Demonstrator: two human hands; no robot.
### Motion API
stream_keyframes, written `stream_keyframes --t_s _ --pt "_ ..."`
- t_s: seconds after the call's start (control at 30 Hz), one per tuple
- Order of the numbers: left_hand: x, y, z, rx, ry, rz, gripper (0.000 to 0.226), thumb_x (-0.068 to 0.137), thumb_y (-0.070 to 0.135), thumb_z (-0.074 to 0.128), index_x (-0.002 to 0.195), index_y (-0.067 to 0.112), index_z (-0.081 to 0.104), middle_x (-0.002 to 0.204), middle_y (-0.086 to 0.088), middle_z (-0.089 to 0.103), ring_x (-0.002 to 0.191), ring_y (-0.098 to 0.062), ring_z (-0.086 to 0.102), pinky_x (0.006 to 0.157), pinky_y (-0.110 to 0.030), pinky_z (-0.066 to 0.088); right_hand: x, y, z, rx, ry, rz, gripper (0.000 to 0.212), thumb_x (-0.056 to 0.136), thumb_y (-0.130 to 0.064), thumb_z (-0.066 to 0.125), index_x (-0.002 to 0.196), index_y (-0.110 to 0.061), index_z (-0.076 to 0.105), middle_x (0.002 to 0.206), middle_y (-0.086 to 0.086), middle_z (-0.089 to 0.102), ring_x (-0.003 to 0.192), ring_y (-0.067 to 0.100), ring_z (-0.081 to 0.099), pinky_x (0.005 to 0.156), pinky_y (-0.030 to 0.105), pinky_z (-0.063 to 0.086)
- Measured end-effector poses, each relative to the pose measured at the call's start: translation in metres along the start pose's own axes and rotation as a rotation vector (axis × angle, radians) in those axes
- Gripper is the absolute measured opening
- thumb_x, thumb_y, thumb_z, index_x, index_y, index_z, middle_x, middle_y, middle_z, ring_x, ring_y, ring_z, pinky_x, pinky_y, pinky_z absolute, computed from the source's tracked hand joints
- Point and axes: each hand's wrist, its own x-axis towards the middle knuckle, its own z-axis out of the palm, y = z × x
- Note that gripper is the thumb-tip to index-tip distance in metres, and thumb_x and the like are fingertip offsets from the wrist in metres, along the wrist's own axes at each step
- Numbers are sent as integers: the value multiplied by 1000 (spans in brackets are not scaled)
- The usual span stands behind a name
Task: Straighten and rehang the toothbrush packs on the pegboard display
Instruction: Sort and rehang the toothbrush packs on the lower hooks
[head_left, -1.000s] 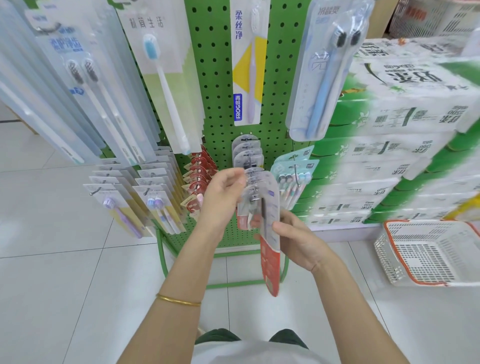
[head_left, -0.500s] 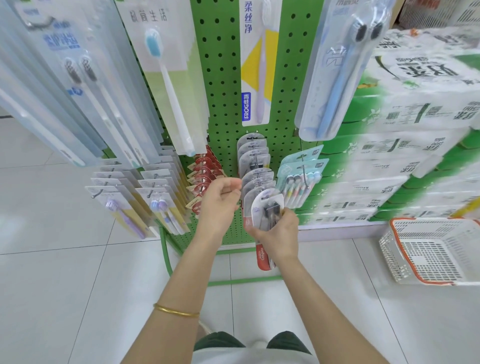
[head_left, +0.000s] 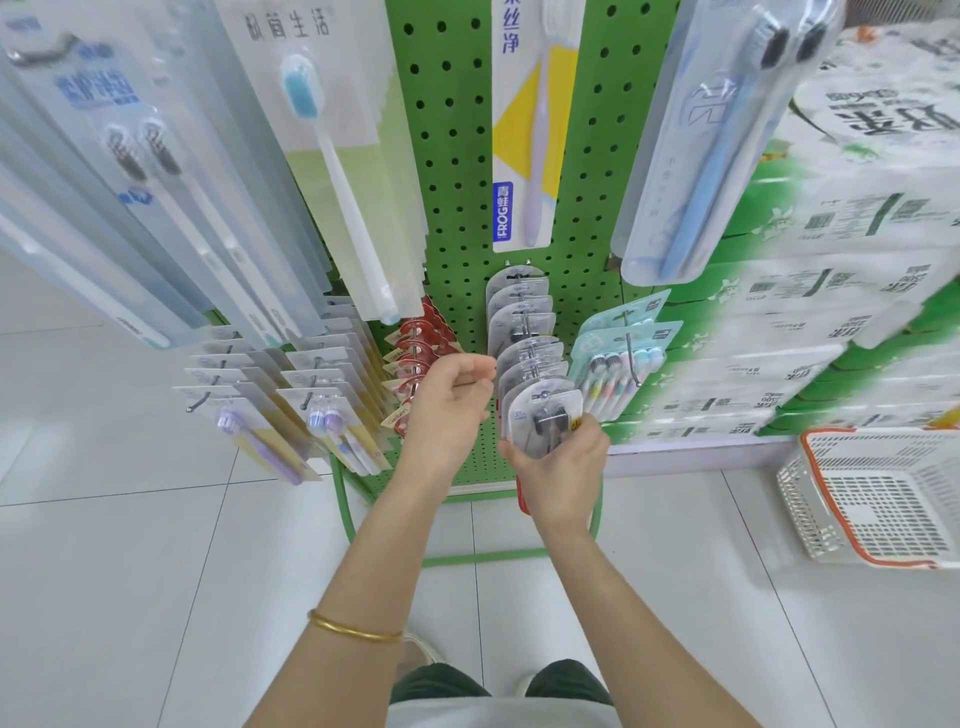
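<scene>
While the right hand (head_left: 563, 467) clamps its fingers round the lower part of the front toothbrush pack (head_left: 545, 415), that pack stands at the outer end of the grey row (head_left: 519, 322), low at the middle of the pegboard (head_left: 457, 156). Whether its hole is on the peg cannot be told. The left hand (head_left: 449, 405) is curled low on the pegboard, just left of centre; its grip cannot be told. Judged status: grey row nearly complete; the red packs (head_left: 415, 343), low and left of the pegboard's centre, lie uneven and likely need straightening

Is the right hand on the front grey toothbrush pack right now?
Touching. The head view shows the right hand gripping the lower part of the front grey toothbrush pack, fingers curled over its edge.
</scene>
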Motion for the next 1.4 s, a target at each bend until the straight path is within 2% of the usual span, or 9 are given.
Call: stream_keyframes --t_s 0.27,0.5,0.67,0.77,0.83,1.0,1.1,1.27,1.4 --pt "9 4 2 32 -3 6 22 95 5 50 101 24 60 106 5 63 87 -13 58 71 -20 49 5 -4 9 52 -21 52 97 50 -31 92 122 9 41 109 20 47 98 32 44 78 36 39" --pt "24 11 5 130 13 65 23 95 3 48 110 18 58 108 5 60 97 -14 59 89 -32 51 11 -5 21 64 -5 62 99 51 -34 92 125 7 41 110 20 48 98 32 45 80 37 41" --pt "51 18 12 439 39 215 29 96 4 45 122 9 54 110 2 54 99 -11 52 86 -21 41 11 -3 23 67 -44 73 100 54 -34 91 129 5 38 119 19 46 107 32 44 86 40 42" --pt "73 19 19 637 52 286 27 95 8 45 121 8 56 114 -8 56 101 -22 55 90 -36 47 11 3 19 68 -84 89 100 57 -33 89 134 0 35 129 17 43 119 31 40 94 38 38" --pt "87 18 24 723 60 304 30 96 10 46 124 10 55 121 -10 54 107 -25 55 91 -39 47 11 5 14 66 -109 81 101 58 -33 89 137 -2 33 132 16 41 123 31 38 96 39 38" --pt "112 12 38 925 55 346 25 96 10 47 118 9 58 117 -12 53 108 -28 51 77 -38 46 6 6 -3 35 -98 8 97 64 -32 86 140 -9 32 135 11 42 126 24 36 98 39 41" --pt "121 7 40 1019 45 344 21 94 5 47 111 7 60 112 -13 53 104 -30 51 66 -35 40 5 4 -14 25 -88 -34 88 69 -29 83 139 -8 34 135 11 43 126 25 36 100 34 36" --pt "125 8 38 1058 34 370 19 91 2 48 105 4 61 108 -16 55 101 -32 51 65 -35 40 11 -7 -30 46 -111 -104 76 72 -18 79 136 -5 39 133 12 45 125 26 38 101 32 34" --pt "119 10 31 1137 105 438 19 91 2 48 105 5 61 106 -14 59 101 -32 52 67 -34 37 13 -12 -34 45 -107 -158 68 74 -11 72 134 -5 41 135 11 44 127 26 37 104 30 31"
